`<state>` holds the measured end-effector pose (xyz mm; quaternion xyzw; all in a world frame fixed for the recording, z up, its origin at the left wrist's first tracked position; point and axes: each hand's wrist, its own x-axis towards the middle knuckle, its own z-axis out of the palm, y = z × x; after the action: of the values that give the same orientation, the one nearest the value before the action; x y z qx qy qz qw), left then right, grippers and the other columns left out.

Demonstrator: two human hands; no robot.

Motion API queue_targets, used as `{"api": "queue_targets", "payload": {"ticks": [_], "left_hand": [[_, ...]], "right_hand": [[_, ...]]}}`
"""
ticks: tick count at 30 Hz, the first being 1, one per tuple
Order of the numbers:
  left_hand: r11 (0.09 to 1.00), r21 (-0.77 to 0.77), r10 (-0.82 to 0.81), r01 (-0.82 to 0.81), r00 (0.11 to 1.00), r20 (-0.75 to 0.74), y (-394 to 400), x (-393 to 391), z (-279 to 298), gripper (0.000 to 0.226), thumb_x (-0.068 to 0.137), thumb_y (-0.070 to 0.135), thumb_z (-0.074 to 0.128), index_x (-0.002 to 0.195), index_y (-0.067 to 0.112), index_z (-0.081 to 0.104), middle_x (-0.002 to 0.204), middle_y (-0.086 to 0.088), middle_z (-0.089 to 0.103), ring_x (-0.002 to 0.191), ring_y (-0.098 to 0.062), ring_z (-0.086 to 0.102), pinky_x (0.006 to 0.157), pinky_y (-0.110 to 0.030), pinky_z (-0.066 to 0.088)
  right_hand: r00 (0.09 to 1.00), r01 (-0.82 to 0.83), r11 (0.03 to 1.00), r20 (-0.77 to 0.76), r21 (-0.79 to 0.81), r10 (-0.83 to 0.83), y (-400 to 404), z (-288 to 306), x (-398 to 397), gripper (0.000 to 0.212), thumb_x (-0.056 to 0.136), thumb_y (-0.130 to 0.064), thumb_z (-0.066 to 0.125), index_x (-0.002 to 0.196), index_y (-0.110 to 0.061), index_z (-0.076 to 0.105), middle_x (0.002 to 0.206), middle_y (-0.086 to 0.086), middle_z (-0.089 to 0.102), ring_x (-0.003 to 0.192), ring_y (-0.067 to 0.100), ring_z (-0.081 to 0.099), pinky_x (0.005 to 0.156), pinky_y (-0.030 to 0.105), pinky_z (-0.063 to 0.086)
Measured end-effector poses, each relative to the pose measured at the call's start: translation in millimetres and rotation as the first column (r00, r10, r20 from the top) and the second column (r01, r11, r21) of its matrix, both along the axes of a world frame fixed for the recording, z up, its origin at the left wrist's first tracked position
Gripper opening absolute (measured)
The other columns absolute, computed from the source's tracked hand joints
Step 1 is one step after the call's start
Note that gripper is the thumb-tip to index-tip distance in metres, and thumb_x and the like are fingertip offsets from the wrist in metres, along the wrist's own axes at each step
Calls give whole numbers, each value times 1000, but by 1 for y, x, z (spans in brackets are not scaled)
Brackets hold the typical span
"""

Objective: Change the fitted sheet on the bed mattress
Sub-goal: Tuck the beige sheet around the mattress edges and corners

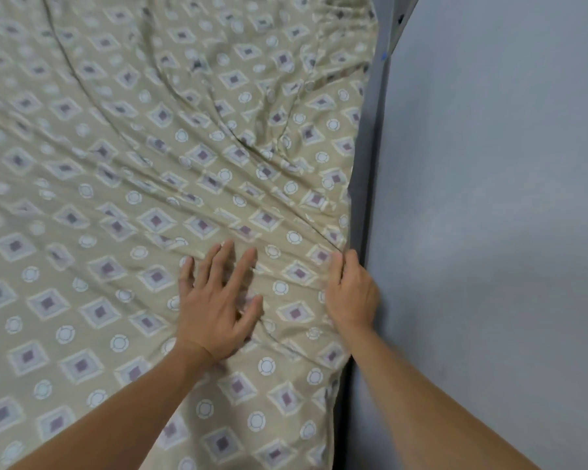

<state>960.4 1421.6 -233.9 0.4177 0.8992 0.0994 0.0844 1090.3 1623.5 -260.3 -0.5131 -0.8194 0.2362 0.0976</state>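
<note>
Pressing flat, left hand (218, 307) on sheet (123, 171); right hand (350, 293) gripping its edge.

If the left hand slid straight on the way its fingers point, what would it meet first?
Only more sheet: the left hand lies flat on the patterned sheet, fingers pointing up the bed; raised wrinkles come first, apparently nothing solid.

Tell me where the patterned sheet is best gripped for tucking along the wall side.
Grip the sheet at its edge beside the grey wall, coming from above. Folds gather there, where the right hand already pinches it; the left hand lies flat.
</note>
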Motion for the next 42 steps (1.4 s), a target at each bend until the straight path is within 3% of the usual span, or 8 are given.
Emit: {"api": "queue_targets", "payload": {"ticks": [5,8,13,19,24,29,36,42], "left_hand": [[998,58,-21,19,999,28,41,-31,26,71,99,62,33,164,34,27,168,-4,25,157,-24,24,125,-59,13],[998,66,15,-20,998,68,68,-61,31,70,100,65,30,164,36,24,168,-8,22,155,-28,23,127,-56,11],[999,-13,52,-51,997,65,106,-107,19,80,97,79,16,166,41,0,175,-10,4,162,-26,-3,129,-54,-5],[998,50,42,-43,999,24,157,-140,20,78,99,77,18,166,40,5,174,-10,13,162,-28,3,129,-57,2],[993,84,80,-84,995,52,200,-163,7,77,100,77,20,166,40,8,175,-6,12,162,-27,0,129,-58,-1],[991,106,86,-80,995,-53,202,-162,-27,76,100,72,29,167,37,15,175,-4,12,162,-25,0,129,-57,1],[974,224,23,-24,1000,7,201,-163,-11,73,101,66,33,166,37,18,171,-1,22,161,-23,12,129,-56,2],[984,164,-58,65,997,-46,229,-198,6,69,102,67,29,165,40,22,171,-2,23,160,-26,12,128,-58,4]], "right_hand": [[980,-41,999,196,13,37,32,5,-2,26,109,-26,46,84,-17,46,71,-1,46,71,35,63,56,35,27],[997,60,998,57,-18,-59,61,24,-32,16,105,-32,53,100,-17,55,100,3,57,93,30,61,67,36,39],[983,46,917,-146,-397,-113,133,57,-126,70,93,-65,62,146,-22,43,141,1,52,118,21,60,100,43,50],[996,42,975,-70,-217,-58,213,41,-149,21,102,-23,63,84,-12,61,89,5,66,90,29,66,81,42,56],[902,1,707,-304,-707,-305,220,30,-157,29,102,-44,64,100,-18,53,108,6,68,83,20,68,57,30,57],[961,-59,962,-274,-268,-18,196,12,-172,35,100,-46,66,91,-15,51,82,-2,61,70,15,59,63,38,52],[962,-99,991,-245,85,117,205,0,-159,37,112,-36,45,83,-13,45,68,4,55,60,30,53,53,37,35],[959,136,989,243,57,-146,295,-15,-131,36,111,-31,48,114,-2,68,114,29,68,107,49,66,82,48,52]]}}
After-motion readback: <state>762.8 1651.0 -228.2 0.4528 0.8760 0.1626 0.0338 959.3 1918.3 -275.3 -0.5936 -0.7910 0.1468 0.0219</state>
